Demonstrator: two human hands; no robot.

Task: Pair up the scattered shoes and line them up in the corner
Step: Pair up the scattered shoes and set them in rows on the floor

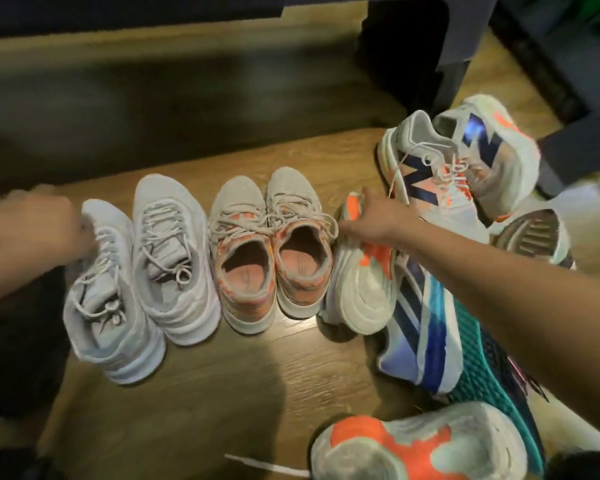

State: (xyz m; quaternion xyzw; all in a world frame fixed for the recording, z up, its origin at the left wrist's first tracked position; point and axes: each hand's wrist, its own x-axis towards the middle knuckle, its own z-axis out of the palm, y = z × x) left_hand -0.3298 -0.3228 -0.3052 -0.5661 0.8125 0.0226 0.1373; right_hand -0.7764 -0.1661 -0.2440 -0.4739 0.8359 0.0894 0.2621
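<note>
Two pale grey sneakers [174,258] stand side by side at the left, and my left hand [49,230] grips the front of the leftmost one [111,299]. A beige and coral pair [271,251] stands next to them, heels toward me. My right hand [371,216] grips a white shoe with an orange patch [361,292] that lies on its side, sole showing. Behind it lie two white sneakers with a navy N [465,168].
A blue-striped shoe [426,341] and a teal-soled one [489,382] lie under my right arm. An overturned white and orange sole [420,448] is at the bottom. A dark furniture leg [406,46] stands behind. Bare wood floor [222,393] lies in front.
</note>
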